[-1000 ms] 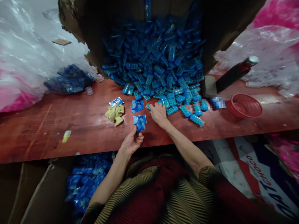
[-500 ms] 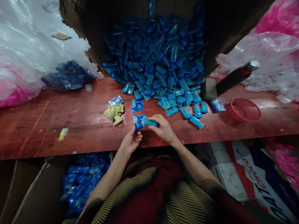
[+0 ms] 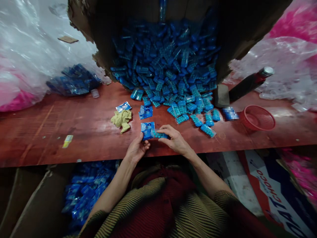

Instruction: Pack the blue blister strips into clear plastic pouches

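Note:
My left hand (image 3: 138,147) pinches a small blue printed packet (image 3: 148,130) by its lower left corner, above the table's front part. In my right hand (image 3: 175,140) is a small clear bottle of blue balls (image 3: 160,134), lying sideways between thumb and fingers. Its left end meets or overlaps the packet's right edge; I cannot tell whether it is inside. Just beyond the packet lies another blue packet (image 3: 146,112). A crumpled yellow cloth (image 3: 122,120) sits to the left, with a blue and white packet (image 3: 123,106) behind it.
A torn cardboard box (image 3: 84,19) spills a heap of filled bottles (image 3: 170,72) onto the red table (image 3: 86,129). To the right are a red basket (image 3: 259,118) and a dark bottle (image 3: 249,85) leaning by a grey block (image 3: 222,95). Below the table, several blue packs (image 3: 86,191) fill a box.
My right hand has tilted the bottle flatter and shifted slightly to the right. The packet in my left hand now sits straighter. The camera view has moved a little.

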A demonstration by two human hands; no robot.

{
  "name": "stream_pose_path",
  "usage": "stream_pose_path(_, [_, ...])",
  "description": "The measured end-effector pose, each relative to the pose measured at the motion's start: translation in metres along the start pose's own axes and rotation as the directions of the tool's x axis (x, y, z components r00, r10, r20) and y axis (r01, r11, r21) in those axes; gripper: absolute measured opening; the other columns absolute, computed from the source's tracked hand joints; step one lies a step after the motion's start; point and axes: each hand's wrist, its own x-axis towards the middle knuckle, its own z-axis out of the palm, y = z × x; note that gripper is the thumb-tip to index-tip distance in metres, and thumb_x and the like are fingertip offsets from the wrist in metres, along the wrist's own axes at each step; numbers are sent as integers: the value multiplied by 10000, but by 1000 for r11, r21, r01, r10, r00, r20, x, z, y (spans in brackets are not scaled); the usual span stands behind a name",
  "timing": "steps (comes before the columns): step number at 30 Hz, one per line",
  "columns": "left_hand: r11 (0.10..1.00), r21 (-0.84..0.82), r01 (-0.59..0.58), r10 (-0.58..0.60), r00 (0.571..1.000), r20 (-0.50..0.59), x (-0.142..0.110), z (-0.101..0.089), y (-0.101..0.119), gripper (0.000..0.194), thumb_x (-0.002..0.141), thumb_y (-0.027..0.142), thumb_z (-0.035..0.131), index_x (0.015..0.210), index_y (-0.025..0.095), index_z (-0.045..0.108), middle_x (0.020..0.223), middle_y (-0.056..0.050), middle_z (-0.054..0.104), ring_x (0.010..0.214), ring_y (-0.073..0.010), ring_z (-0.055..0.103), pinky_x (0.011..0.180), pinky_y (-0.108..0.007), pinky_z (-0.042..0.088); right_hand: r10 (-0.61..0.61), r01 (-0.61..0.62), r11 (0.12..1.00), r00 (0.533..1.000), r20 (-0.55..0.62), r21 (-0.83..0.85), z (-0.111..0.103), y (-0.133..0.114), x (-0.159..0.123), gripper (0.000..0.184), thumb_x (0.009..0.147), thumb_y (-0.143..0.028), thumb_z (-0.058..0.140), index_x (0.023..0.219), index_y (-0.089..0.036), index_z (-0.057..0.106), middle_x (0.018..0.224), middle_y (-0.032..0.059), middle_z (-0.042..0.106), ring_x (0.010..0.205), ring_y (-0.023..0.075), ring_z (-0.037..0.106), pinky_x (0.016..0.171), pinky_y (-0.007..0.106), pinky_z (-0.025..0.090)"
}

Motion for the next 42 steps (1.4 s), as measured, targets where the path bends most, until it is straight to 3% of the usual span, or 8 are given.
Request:
stream_pose_path(7, [961,172,-218,203,974,100,-1,-1,0,333,636,413,745,699,128,585,503,-11,589,423,-120,554,385,-203,442,72,-81,989,995,75,125,-2,1,0,258,796,-271,640,1045,-209,655,996,54,600,951,171,592,870,324,463])
stream_pose_path(10, [932,210,-294,281,955,91,-3,3,1,360,585,396,779,733,124,596,568,-12,630,453,-122,581,408,-208,466,112,-109,978,994,-6,176,10,6,-4,244,789,-265,641,1028,-216,655,1017,49,604,973,174,589,889,325,464])
stream_pose_path(14, [975,129,-180,168,981,94,-3,10,1,288,638,310,759,807,136,603,651,-16,671,546,-132,635,500,-225,525,91,-80,995,970,-224,56,35,10,-13,279,828,-229,579,1103,-235,630,1144,80,565,1096,198,540,978,359,425])
stream_pose_path(20, [996,76,-44,37,995,92,-1,7,-2,99,758,216,659,804,135,623,680,-30,688,554,-126,643,492,-210,525,138,-107,969,982,-128,223,42,8,-15,290,869,-248,506,1131,-231,629,1201,82,567,1150,197,521,988,351,428])
stream_pose_path(25, [994,114,-2,-9,995,99,-5,7,5,68,804,178,594,808,117,624,705,-57,701,611,-159,669,512,-229,535,392,-341,668,917,77,661,35,11,-10,413,785,-290,584,1196,-257,557,1155,42,570,785,123,605,602,226,527])
stream_pose_path(29, [989,139,48,-66,990,125,-6,9,10,69,805,177,592,787,117,621,682,-51,696,590,-152,658,518,-245,539,417,-375,526,896,154,763,36,15,-6,627,661,-233,704,1243,-277,476,1079,21,533,710,85,557,498,167,478])
stream_pose_path(38, [976,217,36,-99,953,288,-6,8,12,150,750,248,674,834,131,630,683,-42,691,579,-146,643,549,-250,535,262,-327,624,943,204,710,35,16,-3,777,663,-191,729,1346,-311,378,948,-25,470,665,58,486,654,211,491])
stream_pose_path(42, [960,263,92,-185,915,358,-1,3,13,191,720,253,697,843,118,641,720,-59,693,618,-156,648,592,-261,539,245,-342,681,940,238,648,30,12,-2,893,623,-201,764,1393,-315,328,915,-38,463,610,46,418,618,182,457])
